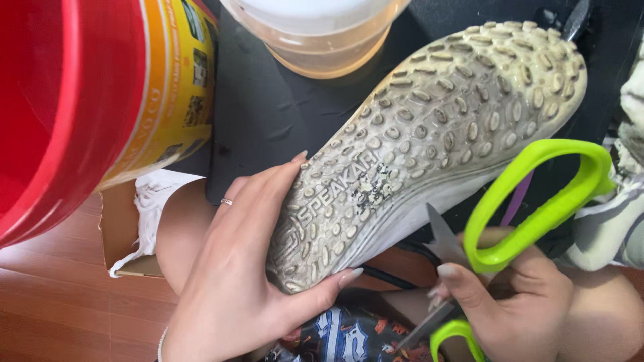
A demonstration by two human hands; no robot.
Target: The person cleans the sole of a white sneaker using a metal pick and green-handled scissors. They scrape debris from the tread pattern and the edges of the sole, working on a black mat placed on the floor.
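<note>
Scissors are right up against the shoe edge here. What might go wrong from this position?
1. The scissors blade points at the white side of the shoe, close to the left hand's thumb; a slip might nick it.
2. The left hand grips only the heel, so the shoe may twist as the right hand cuts.
3. The clear container of liquid sits just beyond the toe; a jerk might knock it.
</note>
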